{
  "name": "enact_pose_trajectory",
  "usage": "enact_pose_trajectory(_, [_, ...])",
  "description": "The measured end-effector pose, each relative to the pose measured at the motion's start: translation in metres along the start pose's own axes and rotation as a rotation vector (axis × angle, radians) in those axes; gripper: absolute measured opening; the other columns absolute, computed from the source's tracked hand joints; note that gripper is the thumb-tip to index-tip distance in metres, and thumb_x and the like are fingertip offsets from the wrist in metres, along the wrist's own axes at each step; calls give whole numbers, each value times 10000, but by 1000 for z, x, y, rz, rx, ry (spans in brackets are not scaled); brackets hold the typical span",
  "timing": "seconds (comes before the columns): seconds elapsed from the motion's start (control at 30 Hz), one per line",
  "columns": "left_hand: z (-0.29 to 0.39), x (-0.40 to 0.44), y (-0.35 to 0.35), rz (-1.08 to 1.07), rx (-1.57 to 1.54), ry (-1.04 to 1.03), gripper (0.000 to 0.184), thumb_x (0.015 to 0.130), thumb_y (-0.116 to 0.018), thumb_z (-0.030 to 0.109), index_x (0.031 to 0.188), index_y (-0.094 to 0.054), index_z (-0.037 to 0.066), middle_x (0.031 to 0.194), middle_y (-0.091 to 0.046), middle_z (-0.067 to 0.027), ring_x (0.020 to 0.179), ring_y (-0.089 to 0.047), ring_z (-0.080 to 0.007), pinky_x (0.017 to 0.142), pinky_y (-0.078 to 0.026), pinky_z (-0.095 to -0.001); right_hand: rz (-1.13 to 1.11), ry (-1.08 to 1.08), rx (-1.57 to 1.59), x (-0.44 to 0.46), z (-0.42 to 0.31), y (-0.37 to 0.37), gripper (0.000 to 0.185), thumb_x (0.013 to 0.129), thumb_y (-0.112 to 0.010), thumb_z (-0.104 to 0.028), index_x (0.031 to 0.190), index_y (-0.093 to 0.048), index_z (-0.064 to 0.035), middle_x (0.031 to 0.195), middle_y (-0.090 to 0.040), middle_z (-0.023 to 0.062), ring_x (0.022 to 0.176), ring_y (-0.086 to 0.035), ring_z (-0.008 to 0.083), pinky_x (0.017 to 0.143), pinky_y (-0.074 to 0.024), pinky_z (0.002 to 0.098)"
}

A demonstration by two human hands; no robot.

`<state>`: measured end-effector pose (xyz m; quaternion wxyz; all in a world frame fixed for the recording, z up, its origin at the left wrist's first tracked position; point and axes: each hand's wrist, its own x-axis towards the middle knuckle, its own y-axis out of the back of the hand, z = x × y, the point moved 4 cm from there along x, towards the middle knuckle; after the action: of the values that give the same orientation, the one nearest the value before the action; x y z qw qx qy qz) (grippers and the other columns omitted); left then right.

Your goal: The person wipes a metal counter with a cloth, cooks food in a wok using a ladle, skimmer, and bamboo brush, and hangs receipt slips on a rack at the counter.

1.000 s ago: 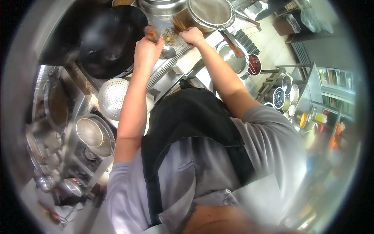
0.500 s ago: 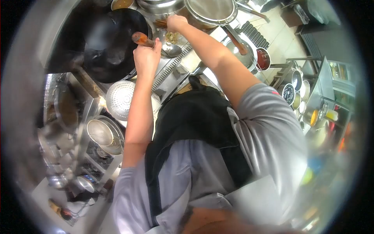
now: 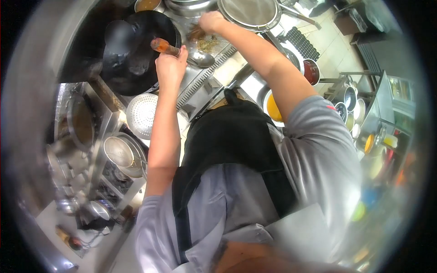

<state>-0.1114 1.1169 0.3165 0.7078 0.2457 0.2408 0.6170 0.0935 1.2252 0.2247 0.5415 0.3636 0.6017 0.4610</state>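
Note:
My left hand (image 3: 170, 68) is closed around the wooden handle of a ladle (image 3: 165, 46). In line with that handle, the ladle's metal bowl (image 3: 201, 59) is low over the steel counter (image 3: 218, 48). Farther forward, my right hand (image 3: 210, 22) is wrapped round a bamboo brush (image 3: 195, 33), whose brown bristles are blurred and point down to the counter. Greenish food scraps (image 3: 207, 45) are spread on the steel just beside the bristles. A big black wok (image 3: 136, 68) sits left of both hands.
A round strainer (image 3: 250, 11) lies beyond my right forearm. A perforated skimmer (image 3: 142, 116) is left of my left forearm, with wire-rimmed strainers (image 3: 119, 152) nearer me. Bowls of red sauce (image 3: 311, 72) and yellow liquid (image 3: 273, 108) stand to the right.
The food scraps, bunched in a clump before, are now spread out on the counter. My right hand and the brush have shifted slightly. My left hand keeps its grip on the ladle.

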Motion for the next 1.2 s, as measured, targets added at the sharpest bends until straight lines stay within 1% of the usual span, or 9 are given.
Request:
enact_pose_trajectory(0.13, [4,4,0,-18,14,-29,332,907,-735,270,857,-722,-58,690,-724,-121,597,-731,-178,590,-555,-303,-95,26,33,-20,1,9,341,804,-743,-163,1128,-753,-54,1152,-739,162,1066,-725,308,858,-596,429])
enact_pose_trajectory(0.4, [21,25,1,-78,116,-67,373,895,-717,322,811,-719,-42,688,-730,-156,636,-755,-199,643,-583,-321,-25,-494,470,-73,17,-33,466,795,-734,-303,1166,-729,-19,1225,-711,187,1165,-687,296,967,-560,409])
enact_pose_trajectory(0.47, [13,46,-12,-77,54,-94,419,876,-675,330,666,-691,-33,588,-685,-154,602,-725,-283,699,-587,-376,-68,-542,676,-77,13,-48,519,802,-701,-319,1202,-703,12,1252,-691,218,1186,-674,310,994,-547,406])
enact_pose_trajectory(0.6, [34,66,-18,-137,87,-47,415,864,-662,305,662,-679,-57,584,-683,-162,598,-729,-274,689,-595,-367,-112,-501,767,-59,-2,-86,519,793,-692,-315,1188,-713,20,1232,-694,236,1161,-684,318,996,-544,404])
enact_pose_trajectory(0.77, [44,71,-20,-140,71,7,409,864,-636,293,659,-687,-56,597,-695,-161,576,-733,-224,675,-605,-334,-216,-243,665,-80,-27,-66,408,760,-638,-312,923,-768,38,984,-743,228,857,-751,317,819,-603,390])
enact_pose_trajectory(0.93, [20,53,-14,-43,19,18,444,898,-637,310,658,-681,-61,587,-687,-161,573,-734,-226,661,-596,-344,-200,-131,599,-109,-9,-42,362,756,-638,-309,947,-792,-43,970,-752,193,906,-741,305,844,-580,425])
enact_pose_trajectory(1.0, [14,39,-6,-42,-9,17,439,939,-689,329,807,-728,-88,635,-723,-139,568,-730,-172,593,-587,-289,-157,-194,600,-119,3,-26,365,753,-651,-303,985,-793,-59,958,-757,174,864,-749,275,804,-586,425])
enact_pose_trajectory(1.1, [6,27,-1,23,-27,53,467,946,-682,339,748,-726,-82,614,-714,-141,553,-722,-167,592,-583,-290,-89,-338,742,-107,21,-19,415,781,-662,-327,1081,-777,-65,1057,-756,170,870,-754,266,829,-589,410])
enact_pose_trajectory(1.2, [5,18,7,95,-31,83,486,948,-678,347,730,-722,-85,606,-709,-143,541,-717,-168,588,-580,-296,-33,-383,620,-53,29,-39,470,798,-694,-361,1127,-753,-31,1171,-733,173,1079,-721,270,926,-573,410])
